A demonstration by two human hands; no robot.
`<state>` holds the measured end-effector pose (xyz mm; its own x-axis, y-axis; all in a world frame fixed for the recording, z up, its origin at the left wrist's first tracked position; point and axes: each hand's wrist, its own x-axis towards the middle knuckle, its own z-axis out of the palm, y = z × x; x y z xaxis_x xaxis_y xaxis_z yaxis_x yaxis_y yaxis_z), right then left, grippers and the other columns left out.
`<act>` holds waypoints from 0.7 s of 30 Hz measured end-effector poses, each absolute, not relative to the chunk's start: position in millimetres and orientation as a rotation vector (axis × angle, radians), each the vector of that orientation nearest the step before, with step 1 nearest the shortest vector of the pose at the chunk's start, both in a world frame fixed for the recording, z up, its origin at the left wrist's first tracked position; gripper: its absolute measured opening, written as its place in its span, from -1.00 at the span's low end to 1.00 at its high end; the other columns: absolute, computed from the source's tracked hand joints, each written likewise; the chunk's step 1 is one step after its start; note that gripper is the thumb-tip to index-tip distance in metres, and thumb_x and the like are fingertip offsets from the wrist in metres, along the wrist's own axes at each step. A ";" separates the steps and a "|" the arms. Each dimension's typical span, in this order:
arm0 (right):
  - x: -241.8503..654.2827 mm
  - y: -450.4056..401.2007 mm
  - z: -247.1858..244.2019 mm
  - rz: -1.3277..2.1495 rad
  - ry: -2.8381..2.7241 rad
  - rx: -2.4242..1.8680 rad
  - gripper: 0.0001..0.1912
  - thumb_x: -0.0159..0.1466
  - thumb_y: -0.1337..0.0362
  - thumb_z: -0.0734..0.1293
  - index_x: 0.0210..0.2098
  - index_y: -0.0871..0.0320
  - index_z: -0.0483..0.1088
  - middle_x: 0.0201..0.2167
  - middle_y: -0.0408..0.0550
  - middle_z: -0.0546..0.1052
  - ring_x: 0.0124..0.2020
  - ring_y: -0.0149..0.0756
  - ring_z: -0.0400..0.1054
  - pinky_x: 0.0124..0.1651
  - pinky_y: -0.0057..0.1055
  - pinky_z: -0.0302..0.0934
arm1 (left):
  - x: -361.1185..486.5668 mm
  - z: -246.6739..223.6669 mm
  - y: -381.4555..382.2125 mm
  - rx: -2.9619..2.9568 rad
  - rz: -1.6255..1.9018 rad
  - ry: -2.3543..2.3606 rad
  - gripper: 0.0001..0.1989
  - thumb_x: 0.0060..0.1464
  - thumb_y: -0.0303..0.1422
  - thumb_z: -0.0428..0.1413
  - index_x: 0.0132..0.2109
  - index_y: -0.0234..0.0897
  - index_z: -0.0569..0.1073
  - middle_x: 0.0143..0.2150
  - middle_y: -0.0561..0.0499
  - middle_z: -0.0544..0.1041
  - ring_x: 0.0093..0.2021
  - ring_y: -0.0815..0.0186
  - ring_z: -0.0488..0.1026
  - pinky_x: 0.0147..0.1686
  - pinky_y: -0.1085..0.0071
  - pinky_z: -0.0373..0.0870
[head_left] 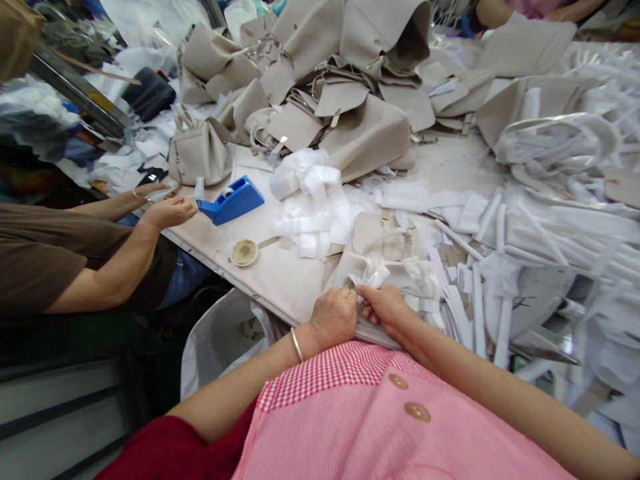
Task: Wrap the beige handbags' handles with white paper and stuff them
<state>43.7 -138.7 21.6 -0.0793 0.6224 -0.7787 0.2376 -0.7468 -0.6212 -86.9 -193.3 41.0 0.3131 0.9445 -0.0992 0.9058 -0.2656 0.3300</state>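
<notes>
At the table's near edge, a beige handbag (383,233) lies partly covered by thin white wrapping (373,273). My left hand (334,317) is closed in a fist against the near side of this bag, and its fingertips are turned out of sight. Right beside it, my right hand (383,307) pinches with thumb and forefinger at the lower end of the wrapping. The two hands nearly touch. Whatever lies between the left fingers is hidden.
A blue tape dispenser (233,200) and a small round dish (245,253) stand to the left. Beige bags (370,133) pile up behind. White strips (470,307) cover the right side. At left, a co-worker's hands (170,210) work near the dispenser. A white sack (210,340) hangs below the edge.
</notes>
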 end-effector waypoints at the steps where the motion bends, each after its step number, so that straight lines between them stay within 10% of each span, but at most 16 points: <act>1: 44.5 -138.9 20.6 1.891 -0.958 -1.907 -0.75 0.18 0.21 0.36 -0.55 0.19 0.32 -0.78 -0.17 0.36 -0.84 -0.48 0.16 -0.83 -0.56 -0.07 | -89.6 41.3 -193.4 2.205 0.234 1.673 -0.80 0.18 -0.44 -0.03 -0.24 -0.37 0.49 -0.34 -0.11 0.48 -0.29 0.21 0.40 -0.27 0.31 0.35; 21: 48.8 -143.6 25.8 1.823 -1.172 -1.866 -0.70 0.19 0.09 0.34 -0.54 0.18 0.35 -0.79 -0.14 0.38 -0.84 -0.48 0.10 -0.79 -0.54 -0.10 | -119.6 29.5 -163.1 0.543 0.511 1.476 -0.61 -0.08 -0.10 0.29 -0.34 -0.42 0.53 -0.42 -0.08 0.57 -0.46 0.35 0.45 -0.38 0.41 0.37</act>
<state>48.8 -143.6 25.8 -0.1259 0.7011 -0.7019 0.3472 -0.6316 -0.6932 -119.6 -163.1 29.5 0.0344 0.6252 -0.7797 0.0095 0.7799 0.6258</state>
